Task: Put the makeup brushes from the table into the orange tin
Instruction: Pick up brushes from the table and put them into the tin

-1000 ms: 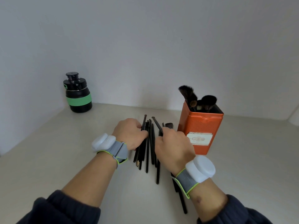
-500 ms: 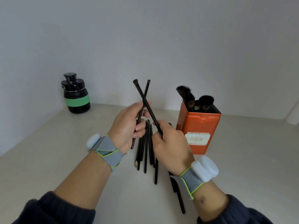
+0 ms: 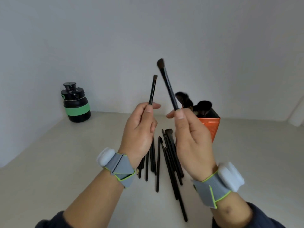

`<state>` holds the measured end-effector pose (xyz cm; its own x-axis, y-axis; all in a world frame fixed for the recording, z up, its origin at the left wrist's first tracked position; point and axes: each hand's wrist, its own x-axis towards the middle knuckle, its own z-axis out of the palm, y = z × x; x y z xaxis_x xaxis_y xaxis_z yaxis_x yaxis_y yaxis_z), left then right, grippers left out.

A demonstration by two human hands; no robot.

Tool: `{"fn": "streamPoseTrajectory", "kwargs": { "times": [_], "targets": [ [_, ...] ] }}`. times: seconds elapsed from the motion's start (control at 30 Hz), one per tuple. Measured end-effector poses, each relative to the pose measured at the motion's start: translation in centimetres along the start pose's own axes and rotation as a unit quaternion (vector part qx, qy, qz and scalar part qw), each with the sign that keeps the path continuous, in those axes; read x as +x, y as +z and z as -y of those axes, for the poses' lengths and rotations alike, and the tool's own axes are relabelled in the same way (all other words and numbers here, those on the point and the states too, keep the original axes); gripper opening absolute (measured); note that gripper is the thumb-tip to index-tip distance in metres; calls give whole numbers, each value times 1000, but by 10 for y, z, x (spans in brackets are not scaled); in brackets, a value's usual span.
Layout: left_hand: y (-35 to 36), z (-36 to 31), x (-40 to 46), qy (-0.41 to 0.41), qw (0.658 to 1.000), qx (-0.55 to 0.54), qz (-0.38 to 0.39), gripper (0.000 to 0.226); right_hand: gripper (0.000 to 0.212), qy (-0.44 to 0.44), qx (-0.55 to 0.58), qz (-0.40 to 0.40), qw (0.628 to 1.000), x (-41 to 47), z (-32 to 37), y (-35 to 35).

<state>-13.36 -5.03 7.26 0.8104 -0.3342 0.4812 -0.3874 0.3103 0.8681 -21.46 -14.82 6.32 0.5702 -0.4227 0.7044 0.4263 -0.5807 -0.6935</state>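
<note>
My left hand (image 3: 139,130) pinches a thin black makeup brush (image 3: 152,90) upright, bristles at the top. My right hand (image 3: 190,139) grips a larger black makeup brush (image 3: 167,83), tilted left, its bristle head up. Both hands hover above a pile of several black brushes (image 3: 162,163) lying on the pale table. The orange tin (image 3: 212,129) stands just right of and behind my right hand, partly hidden by it, with fluffy dark brush heads (image 3: 192,104) sticking out of its open top.
A black bottle with a green band (image 3: 76,102) stands at the back left near the wall corner. A white wall runs close behind the table (image 3: 65,162). A white object (image 3: 297,119) shows at the far right edge.
Both hands closed on brushes in the pile, then lifted them. The two brushes were crossed half a second ago; now they are apart, held higher, and the right one is further right.
</note>
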Motion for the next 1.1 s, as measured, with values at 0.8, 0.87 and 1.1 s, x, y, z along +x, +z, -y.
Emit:
{"fn": "streamPoseTrajectory", "kwargs": {
  "times": [0.8,0.87,1.1],
  "targets": [
    [57,-21,-3,142,977,-125,-103,17,9,-62,18,-192,979,20,7,-49],
    [58,-18,-2,133,980,-107,-107,16,10,-45,-15,-189,981,21,4,-47],
    [68,-5,-2,95,990,-48,-93,15,22,-28,-139,-174,974,24,-4,-47]
  ]
}}
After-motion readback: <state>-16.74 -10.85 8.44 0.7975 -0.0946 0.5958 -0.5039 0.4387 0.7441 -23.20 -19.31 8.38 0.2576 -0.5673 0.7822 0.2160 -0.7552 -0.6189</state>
